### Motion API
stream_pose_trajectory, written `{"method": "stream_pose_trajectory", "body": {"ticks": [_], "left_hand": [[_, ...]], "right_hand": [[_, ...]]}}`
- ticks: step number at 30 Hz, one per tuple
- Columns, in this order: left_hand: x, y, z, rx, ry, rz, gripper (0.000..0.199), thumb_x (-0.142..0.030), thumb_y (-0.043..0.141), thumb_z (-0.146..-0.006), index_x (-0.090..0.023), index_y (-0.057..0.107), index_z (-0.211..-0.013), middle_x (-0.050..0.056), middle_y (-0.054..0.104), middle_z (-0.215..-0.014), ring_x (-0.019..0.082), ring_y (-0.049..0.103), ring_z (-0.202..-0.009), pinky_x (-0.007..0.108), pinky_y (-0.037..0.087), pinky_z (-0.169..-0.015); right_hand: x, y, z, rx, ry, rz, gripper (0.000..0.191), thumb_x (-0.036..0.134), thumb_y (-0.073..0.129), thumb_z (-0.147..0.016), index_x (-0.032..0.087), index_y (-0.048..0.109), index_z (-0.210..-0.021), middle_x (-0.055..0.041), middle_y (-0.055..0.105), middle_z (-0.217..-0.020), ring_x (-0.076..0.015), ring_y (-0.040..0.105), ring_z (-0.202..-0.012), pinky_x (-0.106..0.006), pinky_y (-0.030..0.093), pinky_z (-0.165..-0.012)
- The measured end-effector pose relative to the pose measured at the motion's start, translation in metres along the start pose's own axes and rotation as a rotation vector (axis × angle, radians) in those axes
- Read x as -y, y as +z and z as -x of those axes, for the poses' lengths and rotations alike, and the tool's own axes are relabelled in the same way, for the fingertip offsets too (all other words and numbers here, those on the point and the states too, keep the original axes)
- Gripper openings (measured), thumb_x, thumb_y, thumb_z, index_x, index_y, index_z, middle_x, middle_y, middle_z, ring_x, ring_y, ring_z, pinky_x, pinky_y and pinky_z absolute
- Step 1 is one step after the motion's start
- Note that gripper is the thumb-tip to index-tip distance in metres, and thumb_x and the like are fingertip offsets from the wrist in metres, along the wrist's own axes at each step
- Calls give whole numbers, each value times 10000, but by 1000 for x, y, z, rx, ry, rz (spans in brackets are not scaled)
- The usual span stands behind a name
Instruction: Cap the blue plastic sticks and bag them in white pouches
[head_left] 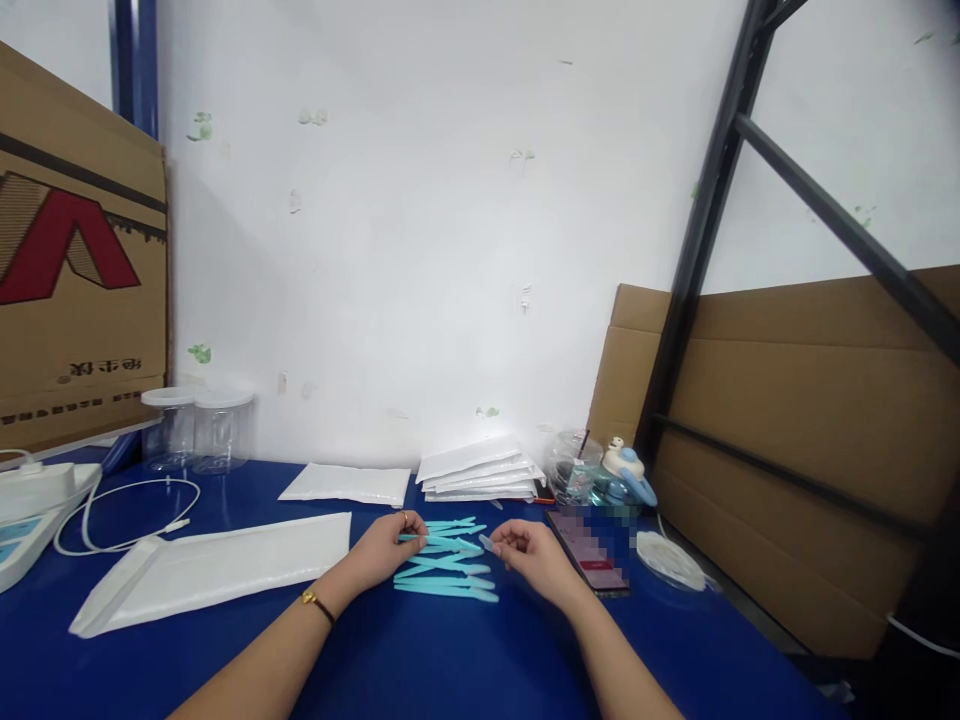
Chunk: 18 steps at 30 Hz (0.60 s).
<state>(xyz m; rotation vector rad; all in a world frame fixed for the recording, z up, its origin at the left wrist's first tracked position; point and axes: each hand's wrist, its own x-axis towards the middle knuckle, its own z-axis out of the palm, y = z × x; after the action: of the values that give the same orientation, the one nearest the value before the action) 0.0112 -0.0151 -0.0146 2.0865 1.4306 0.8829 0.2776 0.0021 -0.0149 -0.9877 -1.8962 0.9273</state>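
Note:
Several slim turquoise sticks (444, 584) with paler tips lie in a loose, partly crossed row on the blue table (442, 665). At the row's upper left, my left hand (390, 545) has its thumb and fingers closed on the end of a turquoise stick (454, 541). My right hand (527, 552), just right of the row, pinches a small translucent piece (486, 542) between thumb and fingertips. A white padded envelope (225, 565) lies left of my left hand.
Behind the sticks are a stack of white envelopes (480, 475) and a single envelope (345, 484). A phone (596, 555), a coiled white cable (671, 560) and a teal bottle (619, 480) stand or lie right. Clear jars (223, 430) are back left.

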Motion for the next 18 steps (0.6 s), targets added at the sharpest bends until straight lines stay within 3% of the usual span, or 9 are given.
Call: {"method": "stream_pose_trajectory", "body": {"ticks": [18], "left_hand": [[-9,-2,1,10,-18,54,259,-403,501,-753,-164,578,-819,5,600,-771,152,520,-722,241,389,-657]], "right_hand": [[1,2,0,11,-2,70,183,328,618,-749,159,674,-796,-5,592,-608,-127,531,-545,-227,410,-528]]}}
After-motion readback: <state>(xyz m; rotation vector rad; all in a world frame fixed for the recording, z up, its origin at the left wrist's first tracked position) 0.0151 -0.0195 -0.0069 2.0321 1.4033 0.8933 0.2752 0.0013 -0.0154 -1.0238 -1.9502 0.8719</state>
